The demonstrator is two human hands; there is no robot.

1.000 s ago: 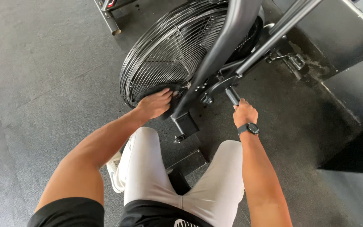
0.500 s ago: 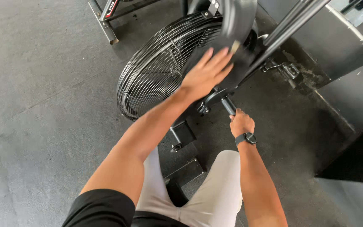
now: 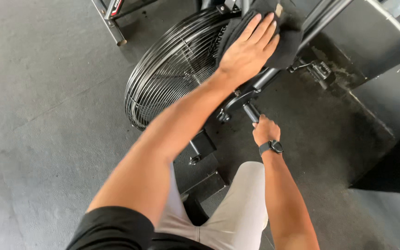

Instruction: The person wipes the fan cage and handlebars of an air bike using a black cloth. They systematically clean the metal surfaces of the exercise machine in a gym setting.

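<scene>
Dark grey rubber gym flooring point(image 3: 47, 92) fills most of what I see, with a dark wall panel point(image 3: 376, 41) running along the upper right. Before me stands a black exercise bike whose round wire-caged fan wheel point(image 3: 172, 78) sits left of centre. My left hand point(image 3: 246, 51) lies flat, fingers spread wide, pressed on a black cloth point(image 3: 288, 44) draped over the bike's upper frame, just above the cage's right edge. My left forearm crosses in front of the fan and hides part of it. My right hand point(image 3: 265, 129), with a black wristwatch point(image 3: 271, 147) on the wrist, is curled closed around a short black handle stub point(image 3: 252, 111) on the frame below. A metal foot pedal point(image 3: 319, 70) sticks out to the right, near the wall. At the top left a grey metal rack leg point(image 3: 109, 23) rests on the floor, well apart from the bike. My light-coloured trousers point(image 3: 237, 213) show at the bottom.
</scene>
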